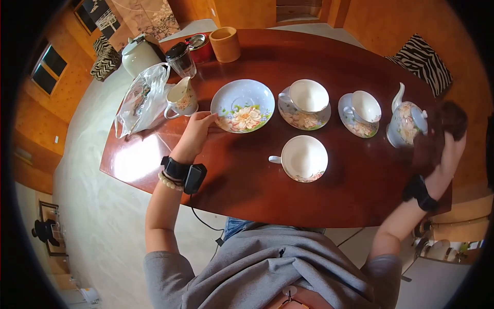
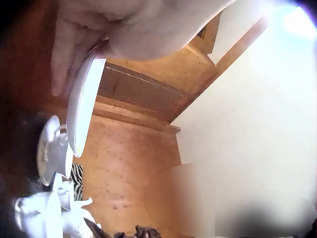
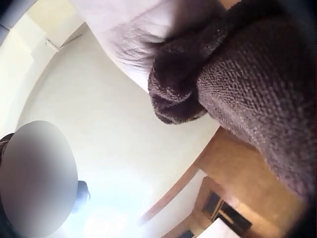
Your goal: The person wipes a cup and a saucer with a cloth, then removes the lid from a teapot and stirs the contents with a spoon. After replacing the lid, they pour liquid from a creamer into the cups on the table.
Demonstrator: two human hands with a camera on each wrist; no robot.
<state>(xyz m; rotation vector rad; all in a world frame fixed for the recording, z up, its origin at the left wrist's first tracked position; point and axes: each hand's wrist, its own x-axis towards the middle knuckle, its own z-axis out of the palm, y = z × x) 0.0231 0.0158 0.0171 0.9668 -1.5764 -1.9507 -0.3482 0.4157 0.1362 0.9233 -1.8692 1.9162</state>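
My left hand (image 1: 194,134) pinches the left rim of a blue floral saucer (image 1: 243,105), with its decorated face up. Seen edge-on in the left wrist view, the saucer (image 2: 85,106) has fingers running along its underside. At the table's right, my right hand (image 1: 449,153) grips a dark brown cloth (image 1: 429,147) that hangs beside a floral teapot (image 1: 408,124). Folds of the cloth (image 3: 247,94) hide most of the right fingers in the right wrist view. A white cup (image 1: 304,158) stands near the middle, its handle to the left.
Two cups (image 1: 309,96) (image 1: 366,107) sit on saucers behind and to the right. A floral creamer (image 1: 181,99) and a plastic bag (image 1: 143,100) stand left of the held saucer. Farther back are a glass jar (image 1: 181,62), a red tin (image 1: 199,49) and a wooden cup (image 1: 225,45).
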